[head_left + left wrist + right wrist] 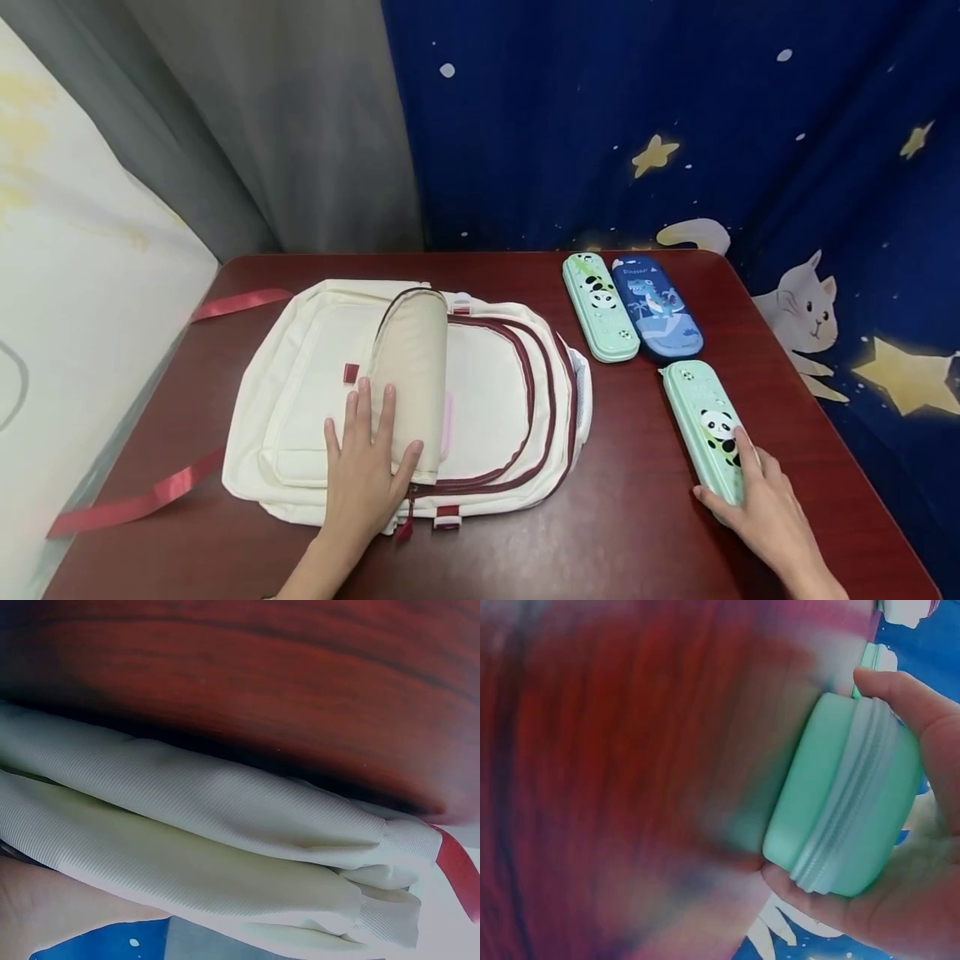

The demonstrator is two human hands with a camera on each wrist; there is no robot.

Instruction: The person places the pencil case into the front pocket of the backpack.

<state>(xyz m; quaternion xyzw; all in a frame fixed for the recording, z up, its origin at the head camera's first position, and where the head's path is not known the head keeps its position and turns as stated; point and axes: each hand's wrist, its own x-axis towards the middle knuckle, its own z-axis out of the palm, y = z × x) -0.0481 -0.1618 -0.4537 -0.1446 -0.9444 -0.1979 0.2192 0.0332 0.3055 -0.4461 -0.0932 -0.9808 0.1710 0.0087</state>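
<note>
Head view: your right hand (768, 508) pinches a green pencil case (701, 417) at four o'clock; your left hand (363, 471), fingers spread, rests on the backpack (408, 367) at seven. Another green case (600, 308) and a blue case (657, 310) lie at three.

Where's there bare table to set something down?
A broad free patch of table lies between the backpack and the right hand. A thinner strip runs behind the backpack along the far edge. Crowded: the right side, where the far panda case, dinosaur case and held panda case bunch together.
</note>
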